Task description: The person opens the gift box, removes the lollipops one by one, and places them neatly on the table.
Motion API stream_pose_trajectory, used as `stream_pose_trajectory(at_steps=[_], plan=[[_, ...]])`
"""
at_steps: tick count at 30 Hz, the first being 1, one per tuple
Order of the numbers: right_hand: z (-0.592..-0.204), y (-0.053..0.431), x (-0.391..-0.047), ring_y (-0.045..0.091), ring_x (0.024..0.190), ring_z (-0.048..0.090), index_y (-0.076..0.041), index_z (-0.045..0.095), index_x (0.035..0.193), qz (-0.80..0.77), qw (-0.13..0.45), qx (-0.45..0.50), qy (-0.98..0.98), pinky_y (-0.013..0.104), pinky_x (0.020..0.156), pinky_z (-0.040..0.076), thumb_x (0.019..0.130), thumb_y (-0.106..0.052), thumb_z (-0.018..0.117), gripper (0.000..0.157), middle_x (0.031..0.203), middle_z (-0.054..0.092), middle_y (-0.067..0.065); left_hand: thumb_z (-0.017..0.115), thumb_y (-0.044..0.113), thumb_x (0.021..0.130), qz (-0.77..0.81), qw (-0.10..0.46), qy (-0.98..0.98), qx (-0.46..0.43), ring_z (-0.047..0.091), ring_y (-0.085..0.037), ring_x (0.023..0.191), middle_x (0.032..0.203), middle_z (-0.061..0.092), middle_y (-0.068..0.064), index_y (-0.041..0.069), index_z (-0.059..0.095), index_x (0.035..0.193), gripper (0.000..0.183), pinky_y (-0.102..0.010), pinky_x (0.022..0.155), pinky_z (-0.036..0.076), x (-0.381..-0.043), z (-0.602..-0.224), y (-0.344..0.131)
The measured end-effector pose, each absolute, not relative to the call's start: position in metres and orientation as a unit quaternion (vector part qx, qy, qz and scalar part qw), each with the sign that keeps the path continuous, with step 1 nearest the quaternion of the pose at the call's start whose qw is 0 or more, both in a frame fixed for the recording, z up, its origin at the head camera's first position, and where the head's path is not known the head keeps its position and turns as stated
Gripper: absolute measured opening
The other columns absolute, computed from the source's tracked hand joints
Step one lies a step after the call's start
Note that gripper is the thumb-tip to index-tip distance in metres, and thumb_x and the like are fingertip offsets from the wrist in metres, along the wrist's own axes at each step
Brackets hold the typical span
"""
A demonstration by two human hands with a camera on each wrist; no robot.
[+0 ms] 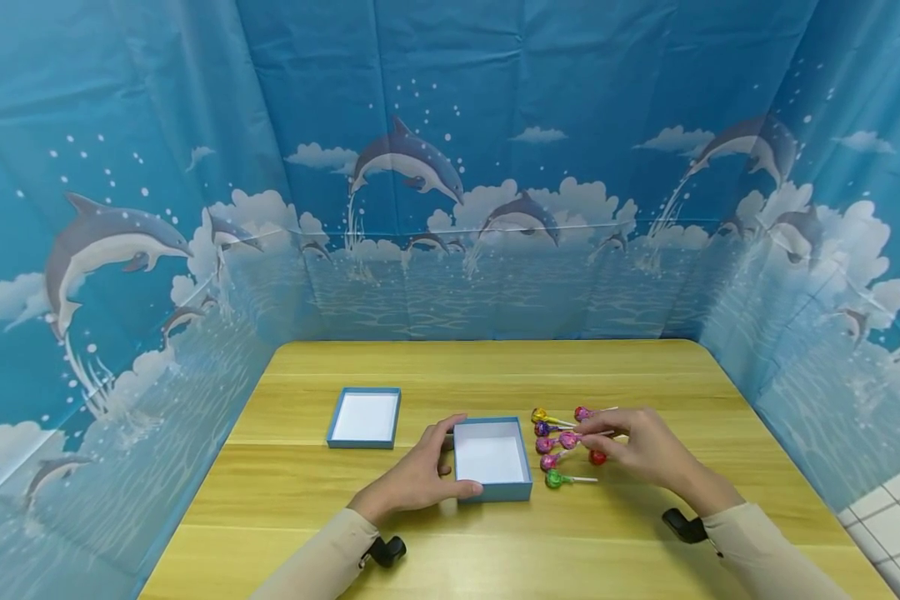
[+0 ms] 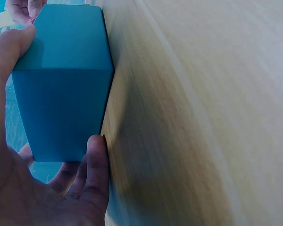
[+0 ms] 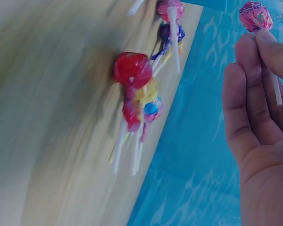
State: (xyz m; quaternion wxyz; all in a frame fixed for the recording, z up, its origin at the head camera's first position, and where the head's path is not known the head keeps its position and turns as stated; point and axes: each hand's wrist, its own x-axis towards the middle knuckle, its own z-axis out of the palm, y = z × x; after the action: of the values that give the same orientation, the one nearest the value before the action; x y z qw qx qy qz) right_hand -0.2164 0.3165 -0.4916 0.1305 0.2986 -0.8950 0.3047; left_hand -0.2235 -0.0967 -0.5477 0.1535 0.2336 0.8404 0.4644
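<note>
A blue square box [image 1: 495, 492] with a white inside stands without a lid on the table. My left hand [image 1: 420, 473] grips it from the left, thumb on the front wall and fingers spread along the left side toward the far corner. Between thumb and fingertips, my right hand [image 1: 648, 450] pinches a pink-wrapped lollipop [image 3: 255, 15] by the stick just below its head, raised off the table. Several lollipops lie to the right of the box, among them a green one [image 1: 554, 478], a yellow one [image 1: 539, 414] and a red one [image 3: 132, 70].
Left of the box lies its shallow blue lid [image 1: 362, 444], white inside facing up. The yellow wood-grain table [image 1: 465, 558] has a blue dolphin-print curtain [image 1: 450, 283] along its back and sides. White floor tiles [image 1: 892, 517] show at the lower right.
</note>
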Motion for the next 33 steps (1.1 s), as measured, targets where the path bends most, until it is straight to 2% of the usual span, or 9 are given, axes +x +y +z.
stream_pose_trajectory(at_steps=[7, 14, 21, 28, 33], plan=[[-0.494, 0.326, -0.211, 0.000, 0.094, 0.082, -0.026, 0.092, 0.111, 0.309, 0.131, 0.291, -0.896, 0.028, 0.079, 0.069, 0.101, -0.001, 0.089, 0.027, 0.104, 0.090, -0.011, 0.091, 0.056, 0.100, 0.461, 0.153, 0.843, 0.233, 0.060, -0.023, 0.141, 0.176, 0.042, -0.017, 0.032, 0.021, 0.187, 0.114, -0.038, 0.112, 0.061, -0.224, -0.547, -0.097], [-0.498, 0.335, -0.206, 0.000, 0.093, 0.081, -0.028, 0.091, 0.107, 0.312, 0.114, 0.271, -0.903, 0.027, 0.079, 0.069, 0.100, -0.002, 0.090, 0.026, 0.101, 0.089, -0.014, 0.092, 0.054, 0.100, 0.464, 0.154, 0.841, 0.232, 0.059, -0.025, 0.145, 0.177, 0.041, -0.019, 0.030, 0.021, 0.187, 0.115, -0.041, 0.113, 0.061, -0.223, -0.546, -0.097], [-0.508, 0.345, -0.203, -0.003, 0.091, 0.077, -0.030, 0.091, 0.106, 0.303, 0.124, 0.274, -0.904, 0.028, 0.077, 0.066, 0.098, -0.003, 0.093, 0.028, 0.100, 0.088, -0.015, 0.093, 0.052, 0.101, 0.468, 0.153, 0.838, 0.234, 0.058, -0.026, 0.146, 0.177, 0.041, -0.019, 0.028, 0.021, 0.188, 0.115, -0.043, 0.114, 0.061, -0.224, -0.548, -0.097], [-0.514, 0.354, -0.200, 0.000, 0.092, 0.079, -0.031, 0.090, 0.105, 0.290, 0.125, 0.268, -0.910, 0.033, 0.081, 0.069, 0.096, 0.000, 0.093, 0.032, 0.103, 0.089, -0.014, 0.092, 0.054, 0.100, 0.462, 0.153, 0.842, 0.234, 0.060, -0.024, 0.137, 0.174, 0.043, -0.019, 0.028, 0.021, 0.188, 0.116, -0.041, 0.111, 0.060, -0.225, -0.546, -0.097], [-0.516, 0.359, -0.197, -0.001, 0.094, 0.079, -0.032, 0.090, 0.104, 0.292, 0.100, 0.259, -0.915, 0.033, 0.083, 0.069, 0.098, 0.000, 0.092, 0.032, 0.103, 0.088, -0.013, 0.092, 0.054, 0.100, 0.458, 0.152, 0.844, 0.234, 0.061, -0.023, 0.134, 0.174, 0.043, -0.020, 0.030, 0.021, 0.188, 0.116, -0.040, 0.110, 0.060, -0.224, -0.546, -0.097]])
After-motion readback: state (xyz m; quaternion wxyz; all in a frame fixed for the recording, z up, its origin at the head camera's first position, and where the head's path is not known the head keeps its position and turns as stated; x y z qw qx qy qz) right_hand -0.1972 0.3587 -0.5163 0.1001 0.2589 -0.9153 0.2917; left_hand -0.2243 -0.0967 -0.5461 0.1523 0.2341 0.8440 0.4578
